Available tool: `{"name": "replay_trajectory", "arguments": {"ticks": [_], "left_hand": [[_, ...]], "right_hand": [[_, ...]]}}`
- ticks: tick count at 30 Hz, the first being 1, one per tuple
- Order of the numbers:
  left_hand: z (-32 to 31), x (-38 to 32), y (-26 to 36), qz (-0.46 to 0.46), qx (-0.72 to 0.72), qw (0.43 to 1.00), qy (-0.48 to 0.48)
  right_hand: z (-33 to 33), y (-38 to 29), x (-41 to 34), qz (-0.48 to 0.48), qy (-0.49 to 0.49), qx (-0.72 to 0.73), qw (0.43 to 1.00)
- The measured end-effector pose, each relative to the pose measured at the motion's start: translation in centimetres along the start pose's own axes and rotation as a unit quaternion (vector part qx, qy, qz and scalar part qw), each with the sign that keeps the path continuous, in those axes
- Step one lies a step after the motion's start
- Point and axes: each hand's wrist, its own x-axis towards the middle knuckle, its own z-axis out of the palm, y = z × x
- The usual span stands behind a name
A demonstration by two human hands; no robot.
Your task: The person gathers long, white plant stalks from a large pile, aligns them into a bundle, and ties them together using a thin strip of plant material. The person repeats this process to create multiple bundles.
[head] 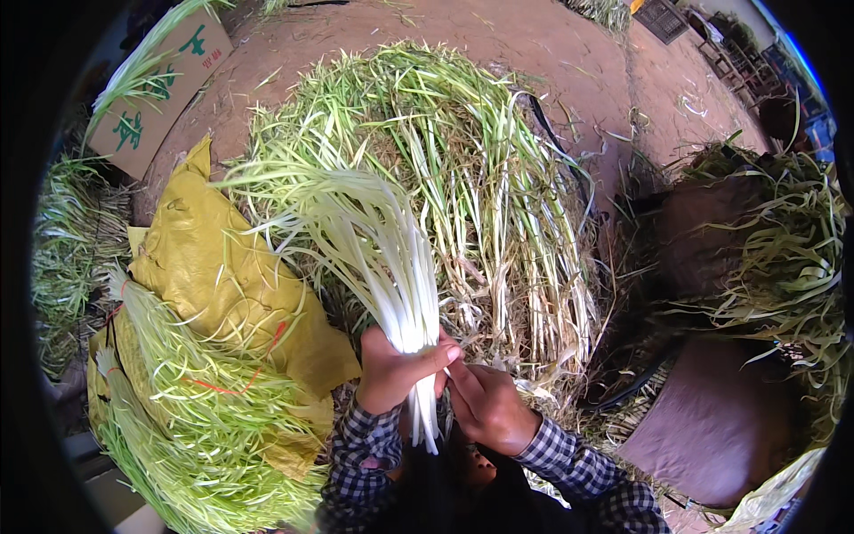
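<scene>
A bunch of clean, pale green garlic-like stalks (393, 267) is gripped in my left hand (393, 374). Their white lower ends poke out below my fist, and their leafy tops fan away to the upper left. Close against the left thumb is my right hand (494, 404), its fingers curled inward; whether a stalk or a strip of peel sits between them is hidden. Beyond both hands lies a large heap of untrimmed stalks (494, 220), their dry, brown root ends towards me and their green leaves facing away.
A yellow woven sack (213, 233) lies on the left, with tied bundles of cleaned stalks (207, 394) on and beside it. At the upper left is a cardboard piece (170, 93) bearing writing. Stripped leaves (787, 253) pile up on the right, near a brown sheet (707, 420).
</scene>
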Motion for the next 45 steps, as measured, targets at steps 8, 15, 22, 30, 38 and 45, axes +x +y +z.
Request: {"name": "replay_trajectory", "arguments": {"ticks": [8, 15, 22, 30, 38, 45], "left_hand": [[-1.3, 1.1, 9.9, 0.204, 0.007, 0.978, 0.049], [-1.7, 1.4, 0.5, 0.084, -0.054, 0.995, 0.012], [-1.8, -0.1, -5.3, -0.057, -0.102, 0.993, 0.015], [-3.0, -0.4, -5.6, -0.057, -0.037, 0.998, 0.017], [-2.5, -0.4, -5.6, -0.051, -0.036, 0.998, 0.006], [-2.8, -0.8, -5.5, -0.034, -0.024, 0.999, 0.021]], "right_hand": [[-1.9, 5.9, 2.8, 0.139, 0.111, 0.030, 0.984], [1.6, 20.5, 1.5, 0.099, 0.140, -0.201, 0.964], [2.6, 19.0, 0.7, 0.265, 0.072, -0.186, 0.943], [-13.7, 1.8, 0.5, 0.292, 0.303, 0.112, 0.900], [-11.8, 4.4, -2.5, 0.265, 0.227, -0.007, 0.937], [-12.8, 3.5, -1.8, 0.257, 0.295, -0.029, 0.920]]}}
